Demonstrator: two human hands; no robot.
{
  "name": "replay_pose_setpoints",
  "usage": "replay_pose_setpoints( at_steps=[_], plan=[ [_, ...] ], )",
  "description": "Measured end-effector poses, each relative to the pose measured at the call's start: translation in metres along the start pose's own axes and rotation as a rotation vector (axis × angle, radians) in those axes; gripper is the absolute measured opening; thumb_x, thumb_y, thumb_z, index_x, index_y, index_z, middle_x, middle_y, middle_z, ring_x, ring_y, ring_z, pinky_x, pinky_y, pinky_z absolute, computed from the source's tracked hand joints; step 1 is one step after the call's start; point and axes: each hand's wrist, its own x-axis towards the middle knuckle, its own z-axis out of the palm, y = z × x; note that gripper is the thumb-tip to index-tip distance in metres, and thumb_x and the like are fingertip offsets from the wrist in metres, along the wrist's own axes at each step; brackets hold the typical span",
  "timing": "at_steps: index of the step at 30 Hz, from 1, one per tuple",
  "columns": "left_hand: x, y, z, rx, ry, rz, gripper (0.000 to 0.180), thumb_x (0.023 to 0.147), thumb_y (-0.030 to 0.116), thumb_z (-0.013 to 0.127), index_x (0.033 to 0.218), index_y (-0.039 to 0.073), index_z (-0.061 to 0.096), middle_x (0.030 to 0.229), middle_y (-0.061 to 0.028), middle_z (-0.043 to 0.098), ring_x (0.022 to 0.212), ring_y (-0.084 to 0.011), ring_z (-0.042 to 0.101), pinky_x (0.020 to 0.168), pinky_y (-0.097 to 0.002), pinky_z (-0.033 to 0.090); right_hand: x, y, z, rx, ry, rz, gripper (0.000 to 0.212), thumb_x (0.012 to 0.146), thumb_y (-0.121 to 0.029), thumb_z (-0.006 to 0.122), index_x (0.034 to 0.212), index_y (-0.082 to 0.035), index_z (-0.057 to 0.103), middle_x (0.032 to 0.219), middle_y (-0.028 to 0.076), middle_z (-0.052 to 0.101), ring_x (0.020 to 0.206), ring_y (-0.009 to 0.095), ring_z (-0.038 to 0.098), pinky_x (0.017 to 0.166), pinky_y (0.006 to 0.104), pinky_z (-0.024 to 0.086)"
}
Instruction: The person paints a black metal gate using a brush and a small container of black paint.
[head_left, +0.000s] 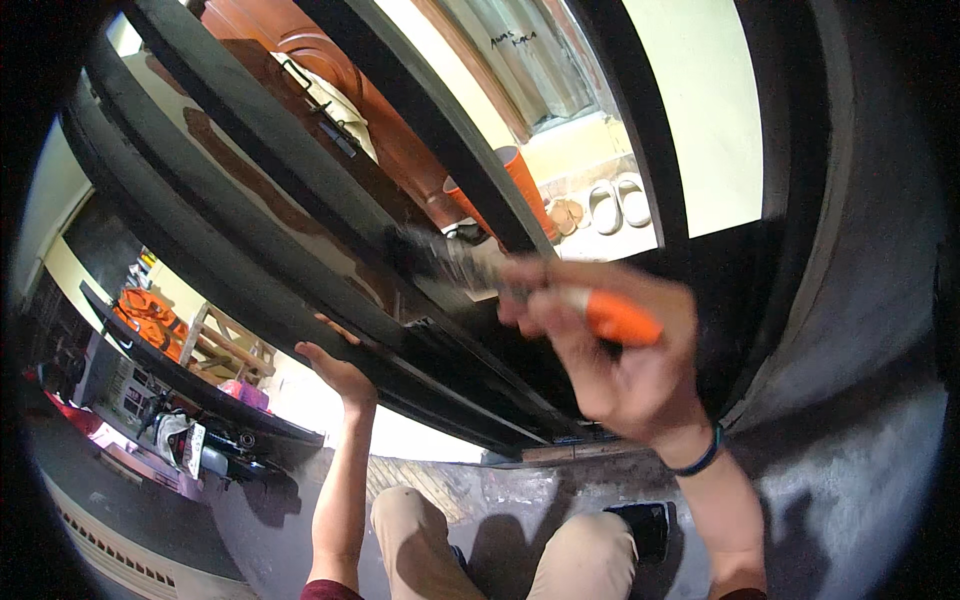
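Note:
My right hand (640, 365) is closed around a paintbrush with an orange-tipped handle (622, 318). The brush and fingers are smeared by motion. Its dark bristles meet or nearly meet a long black bar (300, 180) of a slatted gate; contact is too blurred to tell. Lower left, my left hand (345, 372) grips the edge of a neighbouring black bar (235, 265), thumb on the near side and the other fingers partly hidden by the bar.
Beyond the bars are white clogs (605, 208), an orange pot (520, 185) and a brown wooden door (290, 35). Beside my right knee lies a dark rectangular object (650, 530). A motorcycle (195, 445), a wooden rack (228, 340) and orange clothing (150, 318) are at left.

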Motion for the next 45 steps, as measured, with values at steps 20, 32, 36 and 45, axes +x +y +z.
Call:
replay_pose_setpoints(
  at_steps=[20,32,36,45],
  plan=[
    [-0.005,0.012,0.014,0.23,0.162,0.063,0.104,0.11,0.079,0.019,0.175,0.002,-0.004,0.182,-0.0263,0.002,0.17,-0.0325,0.007,0.138,-0.0516,0.012,-0.12,-0.001,-0.008,-0.245,0.053,0.368,0.022,0.109,-0.011,0.067,0.122,0.005,0.076,0.111,0.019,0.083,0.097,0.025,0.084,0.083,0.0343,0.067],
    [0.019,0.006,-0.005,-0.187,-0.048,-0.262,0.099,0.103,0.089,0.029,0.158,0.009,0.048,0.149,-0.0165,0.053,0.142,-0.0234,0.051,0.126,-0.0474,0.041,-0.215,0.032,-0.006,-0.04,0.296,0.625,0.026,0.112,-0.015,0.065,0.13,0.001,0.073,0.117,0.017,0.081,0.103,0.023,0.082,0.082,0.034,0.068],
    [0.016,0.005,-0.001,-0.103,-0.028,-0.111,0.082,0.111,0.078,0.021,0.143,0.011,0.057,0.112,-0.0035,0.064,0.113,-0.0132,0.063,0.114,-0.0354,0.048,-0.247,0.037,-0.009,0.028,0.372,0.617,0.031,0.116,-0.019,0.059,0.132,0.004,0.07,0.112,0.019,0.08,0.1,0.024,0.081,0.081,0.0357,0.069],
    [0.02,0.006,0.008,-0.021,-0.14,0.099,0.082,0.111,0.076,0.021,0.137,0.007,0.057,0.097,-0.0037,0.063,0.094,-0.0183,0.067,0.104,-0.0382,0.055,-0.301,0.052,0.014,-0.213,0.601,0.92,0.033,0.117,-0.024,0.058,0.128,0.004,0.072,0.107,0.015,0.08,0.093,0.022,0.081,0.077,0.0333,0.067]
  ],
)
